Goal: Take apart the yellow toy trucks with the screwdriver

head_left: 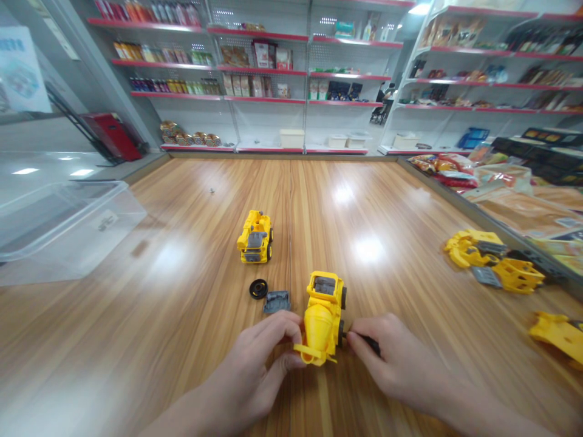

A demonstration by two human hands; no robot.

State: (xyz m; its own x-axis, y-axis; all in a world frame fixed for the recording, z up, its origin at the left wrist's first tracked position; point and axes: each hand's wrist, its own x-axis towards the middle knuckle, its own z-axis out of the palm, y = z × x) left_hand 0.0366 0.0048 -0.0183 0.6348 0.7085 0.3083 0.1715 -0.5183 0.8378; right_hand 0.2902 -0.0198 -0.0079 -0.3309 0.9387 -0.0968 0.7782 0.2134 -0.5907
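Note:
A yellow toy cement mixer truck sits on the wooden table in front of me, cab pointing away. My left hand grips its left and rear side between thumb and fingers. At its right, my right hand pinches a thin black screwdriver, mostly covered by the fingers. The tip points at the truck's rear right wheel; whether it touches, I cannot tell. Just beyond my left hand lie a grey plastic part and a black ring-shaped wheel. A yellow toy crane truck stands farther off.
Yellow and grey toy vehicle parts lie to the right, with another yellow piece nearer me. A clear plastic bin stands on the left. Packaged goods border the table's right edge. Stocked shelves rise behind the table.

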